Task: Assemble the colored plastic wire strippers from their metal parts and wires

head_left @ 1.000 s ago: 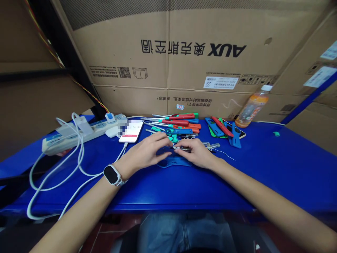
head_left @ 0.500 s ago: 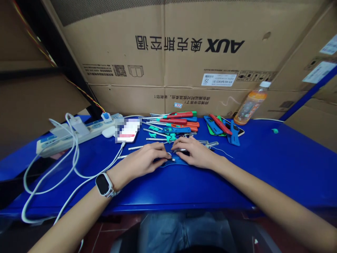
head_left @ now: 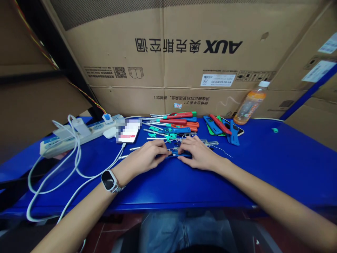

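Observation:
A partly assembled blue stick lighter [head_left: 174, 154] lies on the table between my hands, its casing open and small inner parts showing. My left hand [head_left: 152, 154] is closed at its left end, thumb and forefinger pinched beside a thin white wire [head_left: 170, 150]. A metal tube [head_left: 123, 156] pokes out left from behind that hand. My right hand [head_left: 197, 151] curls over the lighter's right part, fingertips pressed to it; the fingers cover much of the casing. Just behind lie clear fuel tanks [head_left: 212, 143] and teal trigger pieces [head_left: 171, 137].
Several red, orange and blue stick lighters [head_left: 181, 121] are piled behind my hands. Casing halves [head_left: 220, 127] lie over a phone at the right, near an orange drink bottle [head_left: 251, 105]. A lit phone [head_left: 129, 130], power strip [head_left: 96, 127] and looping white cables [head_left: 76, 154] take the left.
Both hands have shifted slightly, and the blue casing is now a little farther back from the table's front edge. My right fingers have moved onto the casing's right part.

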A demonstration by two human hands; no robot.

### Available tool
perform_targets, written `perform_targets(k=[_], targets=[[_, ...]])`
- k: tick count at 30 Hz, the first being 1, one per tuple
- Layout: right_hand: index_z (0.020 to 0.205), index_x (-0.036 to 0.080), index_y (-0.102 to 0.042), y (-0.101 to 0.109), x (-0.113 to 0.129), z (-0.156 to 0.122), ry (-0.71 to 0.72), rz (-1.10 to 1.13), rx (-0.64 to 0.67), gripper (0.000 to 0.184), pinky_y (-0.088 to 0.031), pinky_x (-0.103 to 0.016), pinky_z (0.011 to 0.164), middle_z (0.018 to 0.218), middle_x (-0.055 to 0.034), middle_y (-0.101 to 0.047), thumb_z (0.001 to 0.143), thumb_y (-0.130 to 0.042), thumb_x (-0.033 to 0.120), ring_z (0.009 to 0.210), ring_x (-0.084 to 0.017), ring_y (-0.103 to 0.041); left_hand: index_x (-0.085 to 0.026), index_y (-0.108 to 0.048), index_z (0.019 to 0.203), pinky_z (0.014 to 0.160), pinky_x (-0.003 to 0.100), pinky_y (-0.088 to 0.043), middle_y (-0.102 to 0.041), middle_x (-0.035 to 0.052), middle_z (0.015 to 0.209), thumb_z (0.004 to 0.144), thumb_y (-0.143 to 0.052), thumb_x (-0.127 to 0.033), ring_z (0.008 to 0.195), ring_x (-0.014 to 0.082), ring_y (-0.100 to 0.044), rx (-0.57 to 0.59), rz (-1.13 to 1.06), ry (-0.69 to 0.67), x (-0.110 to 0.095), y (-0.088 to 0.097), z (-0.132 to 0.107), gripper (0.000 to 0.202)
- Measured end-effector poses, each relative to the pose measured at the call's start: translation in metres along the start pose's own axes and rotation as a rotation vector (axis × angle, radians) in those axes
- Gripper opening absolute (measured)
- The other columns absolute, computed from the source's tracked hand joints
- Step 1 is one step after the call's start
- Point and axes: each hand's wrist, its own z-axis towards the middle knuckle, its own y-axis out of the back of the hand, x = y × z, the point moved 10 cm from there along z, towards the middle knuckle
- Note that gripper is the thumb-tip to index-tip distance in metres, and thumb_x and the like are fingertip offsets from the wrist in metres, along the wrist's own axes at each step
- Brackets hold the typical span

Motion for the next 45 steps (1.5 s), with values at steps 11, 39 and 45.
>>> perform_targets(k=[11,39,45], targets=[[0.082,0.019,-0.063,-0.002,-0.016,-0.007,-0.048,0.187,-0.094,0.010,-0.043,-0.027,0.067,0.088,-0.0021,-0.058,0.090,-0.059,0.023,0.072,-0.014,-0.055,-0.016,-0.073,0.098,0.069,0.029,-0.048,-0.062,0.0078,0.093,0.095,-0.050,-0.011,0.076,0.0178,-0.061,0.087,0.217,0.052,-0.007,0.004,0.021,0.024],[0.087,0.017,-0.068,-0.002,-0.017,0.002,-0.128,0.405,-0.084,0.008,-0.047,-0.027,0.069,0.080,-0.0016,-0.067,0.083,-0.064,0.013,0.071,-0.013,-0.058,-0.019,-0.071,0.107,0.081,0.031,-0.050,-0.062,0.0080,0.102,0.097,-0.043,-0.012,0.094,0.0192,-0.060,0.007,0.037,-0.008,-0.001,-0.019,0.005,0.031],[0.091,0.017,-0.067,-0.001,-0.021,0.001,-0.139,0.413,-0.115,0.007,-0.046,-0.026,0.068,0.078,-0.0007,-0.062,0.085,-0.063,0.018,0.070,-0.013,-0.057,-0.016,-0.073,0.104,0.087,0.036,-0.051,-0.061,0.0094,0.103,0.084,-0.047,-0.004,0.097,0.0227,-0.057,0.039,0.060,-0.002,-0.006,-0.018,0.005,0.035]])
